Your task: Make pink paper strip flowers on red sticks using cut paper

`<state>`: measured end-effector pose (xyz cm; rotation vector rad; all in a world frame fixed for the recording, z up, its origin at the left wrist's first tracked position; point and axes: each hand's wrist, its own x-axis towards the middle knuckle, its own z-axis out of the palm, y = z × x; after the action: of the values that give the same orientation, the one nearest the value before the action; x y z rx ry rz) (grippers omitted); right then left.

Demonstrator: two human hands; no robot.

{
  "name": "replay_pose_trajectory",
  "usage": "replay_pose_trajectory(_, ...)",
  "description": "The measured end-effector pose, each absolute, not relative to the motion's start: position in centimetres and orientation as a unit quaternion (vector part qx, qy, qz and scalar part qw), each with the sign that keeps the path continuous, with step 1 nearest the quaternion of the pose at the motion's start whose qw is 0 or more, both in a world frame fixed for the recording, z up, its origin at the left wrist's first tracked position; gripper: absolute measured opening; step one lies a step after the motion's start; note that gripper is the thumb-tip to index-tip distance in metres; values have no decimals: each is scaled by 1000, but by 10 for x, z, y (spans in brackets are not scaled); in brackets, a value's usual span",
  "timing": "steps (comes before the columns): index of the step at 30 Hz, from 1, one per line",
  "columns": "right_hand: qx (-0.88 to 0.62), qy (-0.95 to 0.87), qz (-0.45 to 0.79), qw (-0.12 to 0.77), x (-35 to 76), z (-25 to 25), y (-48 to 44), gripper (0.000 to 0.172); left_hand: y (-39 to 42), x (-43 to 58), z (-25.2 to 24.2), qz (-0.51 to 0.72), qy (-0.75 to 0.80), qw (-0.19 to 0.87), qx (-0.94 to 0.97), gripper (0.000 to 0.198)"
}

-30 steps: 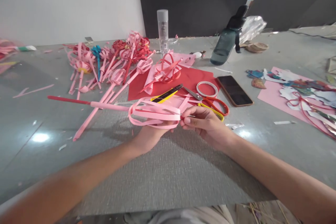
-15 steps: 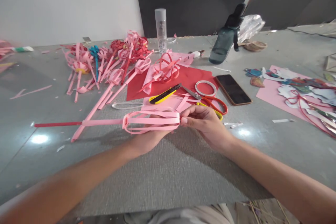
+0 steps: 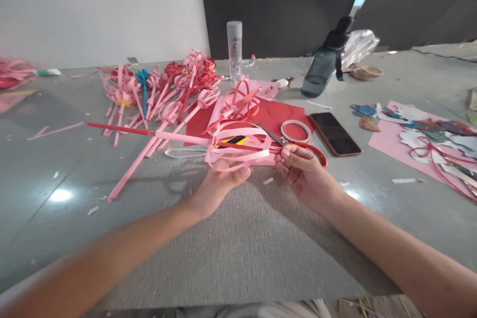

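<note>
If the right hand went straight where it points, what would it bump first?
The right hand would probably meet the pink paper loops first, though depth is hard to judge.

Paper wand (image 3: pixel 179 136), held lengthwise from left to right across the middle of the scene, slightly slanted. A slim red rod (image 3: pixel 119 128) projects from the left end of a pink sleeve (image 3: pixel 173 136); at the right, looped pink strips (image 3: pixel 261 154) bow apart, cage-like, around a red core (image 3: pixel 257 147).
</note>
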<state>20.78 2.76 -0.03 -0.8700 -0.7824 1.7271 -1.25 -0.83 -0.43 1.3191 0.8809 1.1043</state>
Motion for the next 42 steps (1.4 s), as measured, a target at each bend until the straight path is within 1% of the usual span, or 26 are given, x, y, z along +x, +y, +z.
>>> replay_pose_trajectory(3, -362, -322, 693, 534, 213, 0, 32, 18, -5, -13, -8, 558, 354, 566, 492, 33)
replay_pose_trajectory(5, -361, -312, 689, 545, 215, 2, 34, 20, -1, -15, -1, 641, 343, 530, 438, 33)
replay_pose_trajectory(8, -368, -317, 684, 544, 216, 6, 33, 20, 6, -22, 26, 731, 333, 470, 365, 27)
replay_pose_trajectory(10, -373, -336, 678, 536, 213, 8, 30, 19, 11, -30, 50, 755, 331, 477, 306, 29)
replay_pose_trajectory(12, -381, -367, 675, 514, 209, 8, 26, 20, 15, -37, 74, 773, 334, 488, 230, 36)
replay_pose_trajectory(13, -385, -388, 673, 499, 206, 8, 23, 21, 16, -40, 84, 774, 333, 498, 205, 40)
replay_pose_trajectory(16, -379, -469, 659, 449, 196, 6, 14, 25, 13, -44, 110, 771, 285, 531, 204, 42)
replay_pose_trajectory(18, -368, -521, 648, 416, 190, 5, 7, 28, 10, -42, 121, 764, 268, 545, 218, 44)
replay_pose_trajectory(21, -361, -582, 620, 383, 185, 5, 0, 28, 9, -31, 132, 761, 259, 542, 246, 44)
replay_pose_trajectory(25, -377, -619, 573, 383, 190, 7, -1, 31, 15, -12, 138, 765, 262, 517, 281, 42)
replay_pose_trajectory(29, -391, -635, 540, 391, 197, 7, 3, 33, 19, -2, 138, 749, 251, 533, 304, 43)
replay_pose_trajectory(37, -404, -634, 540, 379, 198, 4, 5, 33, 19, -10, 129, 742, 224, 561, 291, 41)
replay_pose_trajectory(42, -403, -621, 532, 412, 199, 16, 5, 34, 19, -17, 131, 718, 228, 582, 307, 34)
